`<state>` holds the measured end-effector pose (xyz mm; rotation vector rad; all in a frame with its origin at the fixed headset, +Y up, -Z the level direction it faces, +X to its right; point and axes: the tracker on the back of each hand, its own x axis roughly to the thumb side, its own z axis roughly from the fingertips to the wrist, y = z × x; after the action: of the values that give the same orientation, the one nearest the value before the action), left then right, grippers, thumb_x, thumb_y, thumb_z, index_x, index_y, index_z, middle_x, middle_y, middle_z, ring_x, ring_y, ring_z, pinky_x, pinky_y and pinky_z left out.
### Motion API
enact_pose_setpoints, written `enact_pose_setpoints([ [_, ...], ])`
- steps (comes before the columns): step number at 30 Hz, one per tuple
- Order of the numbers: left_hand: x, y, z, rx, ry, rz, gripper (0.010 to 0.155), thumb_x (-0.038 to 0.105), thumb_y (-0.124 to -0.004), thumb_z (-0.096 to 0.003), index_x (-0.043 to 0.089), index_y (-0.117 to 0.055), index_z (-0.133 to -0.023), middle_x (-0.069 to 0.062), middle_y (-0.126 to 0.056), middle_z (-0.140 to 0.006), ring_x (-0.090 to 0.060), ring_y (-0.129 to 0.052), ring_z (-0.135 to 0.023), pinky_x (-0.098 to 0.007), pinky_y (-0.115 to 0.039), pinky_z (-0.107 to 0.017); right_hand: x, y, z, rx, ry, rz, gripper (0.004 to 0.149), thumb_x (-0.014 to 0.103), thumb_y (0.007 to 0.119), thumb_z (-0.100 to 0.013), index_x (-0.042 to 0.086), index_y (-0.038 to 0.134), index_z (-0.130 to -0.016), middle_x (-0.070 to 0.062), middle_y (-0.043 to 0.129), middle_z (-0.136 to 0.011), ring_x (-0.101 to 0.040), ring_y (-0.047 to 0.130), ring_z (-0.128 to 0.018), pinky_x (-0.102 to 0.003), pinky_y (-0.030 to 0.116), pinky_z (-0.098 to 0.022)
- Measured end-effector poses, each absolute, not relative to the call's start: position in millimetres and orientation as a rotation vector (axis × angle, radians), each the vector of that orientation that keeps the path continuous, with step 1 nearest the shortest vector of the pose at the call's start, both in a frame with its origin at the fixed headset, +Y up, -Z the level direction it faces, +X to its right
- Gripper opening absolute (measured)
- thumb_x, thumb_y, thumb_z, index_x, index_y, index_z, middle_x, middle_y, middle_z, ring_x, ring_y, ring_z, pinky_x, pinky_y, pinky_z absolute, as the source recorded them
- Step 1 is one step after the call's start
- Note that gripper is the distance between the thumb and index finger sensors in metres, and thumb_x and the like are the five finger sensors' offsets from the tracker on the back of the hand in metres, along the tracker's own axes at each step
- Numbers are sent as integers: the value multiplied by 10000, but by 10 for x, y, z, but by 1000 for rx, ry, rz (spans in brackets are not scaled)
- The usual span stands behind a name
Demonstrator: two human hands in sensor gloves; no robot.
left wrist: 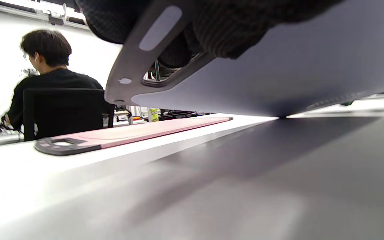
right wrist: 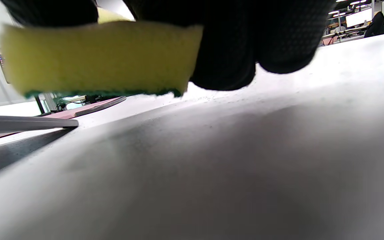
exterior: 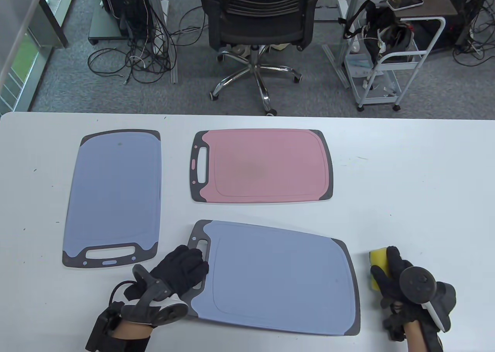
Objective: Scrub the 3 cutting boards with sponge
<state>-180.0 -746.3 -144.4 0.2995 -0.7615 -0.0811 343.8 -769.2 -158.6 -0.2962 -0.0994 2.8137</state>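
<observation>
No readable text in any view.
Cutting boards, sponge, gloves and trackers carry no legible print, label, brand or number; background screens and the phone on the far desk are too small or blurred to read.

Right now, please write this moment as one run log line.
left hand: grips near blue board handle, that end raised | right hand: holds sponge beside board | scrubbing: not started
</observation>
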Motion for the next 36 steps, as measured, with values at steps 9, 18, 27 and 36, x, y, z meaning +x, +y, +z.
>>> enact_pose_setpoints([
  [9,-1719,-7664,-1449,361,-734,-177,442,368,-801,-562,313,-585,-944,115,-732,-945,-162,-798,-1006,-492,-691,-762,3429,-7698,-1598,-292,-88,2839,740,558,741,-444,138,605,-1038,-91,817,-791,-230,901,-563,-476,772,-507],
  [18,-1840,-7655,-1500,332,-772,61,460,402,-825,-559,323,-596,-951,115,-740,-950,-171,-789,-1003,-502,-644,-774,3304,-7649,-1667,-243,-99,2835,736,556,743,-446,129,618,-1033,-98,826,-785,-236,908,-552,-476,778,-494],
  [27,-1801,-7684,-1566,259,-763,41,451,413,-809,-565,327,-585,-946,120,-732,-951,-168,-780,-1009,-500,-647,-776,1868,-7389,-2204,198,-67,2892,735,566,731,-457,127,618,-1036,-93,833,-781,-219,914,-537,-458,791,-480],
  [36,-1773,-7676,-1563,244,-758,29,450,401,-804,-578,315,-575,-955,110,-715,-965,-180,-756,-1023,-514,-629,-774,-54,-7280,-2648,541,65,3000,728,567,713,-467,136,604,-1044,-89,814,-818,-216,909,-556,-453,788,-490],
])
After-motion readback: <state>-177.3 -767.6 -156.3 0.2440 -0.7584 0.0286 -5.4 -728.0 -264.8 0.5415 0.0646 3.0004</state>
